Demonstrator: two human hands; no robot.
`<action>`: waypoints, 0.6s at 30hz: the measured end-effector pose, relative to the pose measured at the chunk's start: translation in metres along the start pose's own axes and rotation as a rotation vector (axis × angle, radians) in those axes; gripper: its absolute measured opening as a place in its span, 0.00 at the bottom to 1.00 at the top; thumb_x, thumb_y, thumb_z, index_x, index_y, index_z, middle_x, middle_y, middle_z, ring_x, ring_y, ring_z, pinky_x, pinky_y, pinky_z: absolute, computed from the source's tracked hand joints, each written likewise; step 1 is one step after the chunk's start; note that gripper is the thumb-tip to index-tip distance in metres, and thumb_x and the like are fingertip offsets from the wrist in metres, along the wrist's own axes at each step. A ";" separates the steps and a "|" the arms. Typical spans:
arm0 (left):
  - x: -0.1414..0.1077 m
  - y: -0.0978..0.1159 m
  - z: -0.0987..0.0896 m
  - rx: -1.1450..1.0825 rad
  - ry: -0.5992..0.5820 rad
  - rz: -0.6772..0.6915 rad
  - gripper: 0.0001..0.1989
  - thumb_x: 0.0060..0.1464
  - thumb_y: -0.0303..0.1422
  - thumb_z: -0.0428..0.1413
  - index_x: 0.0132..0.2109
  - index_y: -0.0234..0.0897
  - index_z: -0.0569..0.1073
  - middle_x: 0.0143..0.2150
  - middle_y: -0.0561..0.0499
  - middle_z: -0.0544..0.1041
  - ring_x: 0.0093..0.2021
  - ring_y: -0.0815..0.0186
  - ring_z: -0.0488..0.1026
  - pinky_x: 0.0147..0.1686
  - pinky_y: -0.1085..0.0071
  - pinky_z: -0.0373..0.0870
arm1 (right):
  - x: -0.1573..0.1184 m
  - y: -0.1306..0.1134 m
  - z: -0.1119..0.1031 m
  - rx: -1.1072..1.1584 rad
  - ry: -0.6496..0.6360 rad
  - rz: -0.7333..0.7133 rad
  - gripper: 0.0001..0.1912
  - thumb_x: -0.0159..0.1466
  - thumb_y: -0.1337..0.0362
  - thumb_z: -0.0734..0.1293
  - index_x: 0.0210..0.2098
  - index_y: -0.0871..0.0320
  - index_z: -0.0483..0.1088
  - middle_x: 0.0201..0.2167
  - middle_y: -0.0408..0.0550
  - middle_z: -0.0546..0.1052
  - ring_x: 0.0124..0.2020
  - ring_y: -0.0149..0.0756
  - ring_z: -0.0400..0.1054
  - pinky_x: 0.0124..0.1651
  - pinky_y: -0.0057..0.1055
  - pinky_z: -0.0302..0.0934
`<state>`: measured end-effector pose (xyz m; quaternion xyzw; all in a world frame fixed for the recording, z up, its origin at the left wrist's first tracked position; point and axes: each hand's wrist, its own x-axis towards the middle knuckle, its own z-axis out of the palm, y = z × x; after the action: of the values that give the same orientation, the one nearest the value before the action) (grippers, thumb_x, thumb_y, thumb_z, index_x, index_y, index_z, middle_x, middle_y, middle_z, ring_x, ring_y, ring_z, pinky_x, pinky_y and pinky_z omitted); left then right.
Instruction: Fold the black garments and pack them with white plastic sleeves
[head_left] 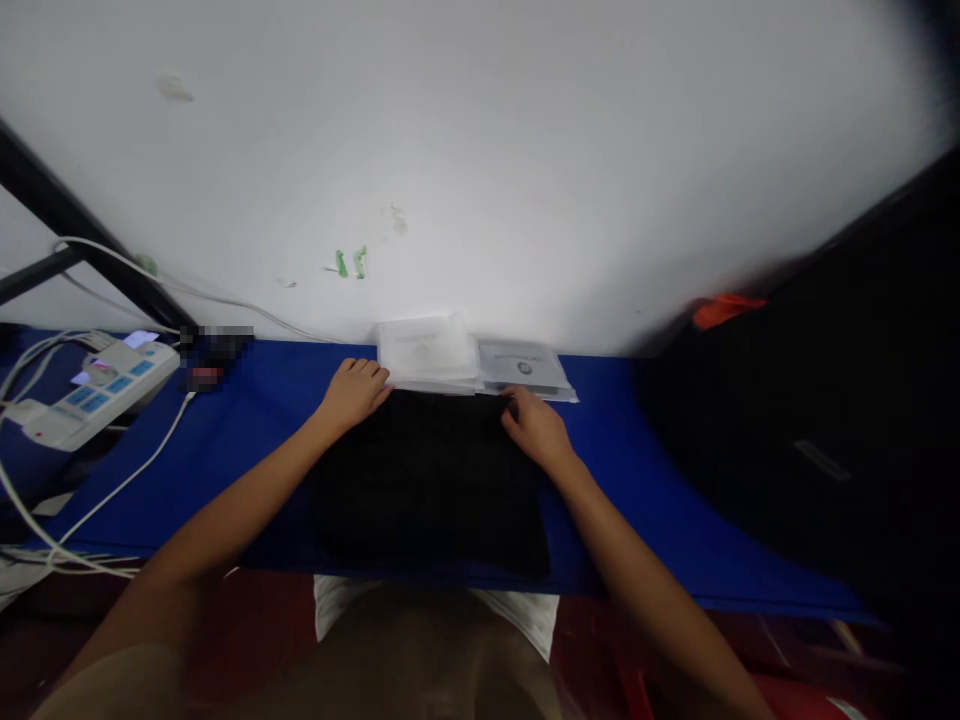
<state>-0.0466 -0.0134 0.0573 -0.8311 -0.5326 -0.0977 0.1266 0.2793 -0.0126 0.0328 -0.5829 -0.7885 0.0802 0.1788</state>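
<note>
Light looks brightest on the middle of the white wall, fading into deep shadow at the right. The black cloth loses nearly all detail, the picture is softly blurred, and the near-left cables curve.

The flat black fabric piece lies on the long blue cloth-like surface, with the rectangular frosted plastic pouches just behind it. Right of these lies the rectangular greyish translucent plastic pouch, also before the flat white wall. The long white plastic power strip lies far left, the large black rounded bulk far right.
</note>
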 end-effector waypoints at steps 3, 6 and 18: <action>-0.011 0.010 -0.012 -0.059 0.078 0.035 0.13 0.65 0.35 0.47 0.46 0.35 0.75 0.44 0.39 0.77 0.47 0.52 0.72 0.48 0.54 0.63 | -0.007 0.000 -0.008 -0.024 0.103 0.040 0.16 0.64 0.68 0.59 0.52 0.60 0.66 0.40 0.55 0.77 0.40 0.46 0.72 0.37 0.37 0.66; -0.030 0.024 -0.021 -0.203 0.108 0.140 0.13 0.65 0.35 0.48 0.48 0.36 0.75 0.46 0.40 0.77 0.49 0.53 0.72 0.49 0.55 0.65 | -0.018 -0.009 -0.019 0.020 0.186 -0.187 0.13 0.67 0.66 0.58 0.49 0.58 0.68 0.40 0.55 0.76 0.43 0.45 0.71 0.42 0.38 0.68; -0.062 0.028 -0.002 -0.442 -0.138 0.149 0.24 0.63 0.47 0.51 0.59 0.35 0.68 0.60 0.38 0.68 0.61 0.52 0.64 0.60 0.52 0.61 | -0.021 -0.024 -0.003 -0.276 0.002 -0.335 0.15 0.66 0.71 0.59 0.49 0.64 0.72 0.51 0.63 0.75 0.50 0.52 0.71 0.51 0.47 0.66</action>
<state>-0.0470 -0.0782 0.0377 -0.8803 -0.4428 -0.1452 -0.0884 0.2642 -0.0399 0.0402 -0.4629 -0.8776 -0.0599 0.1091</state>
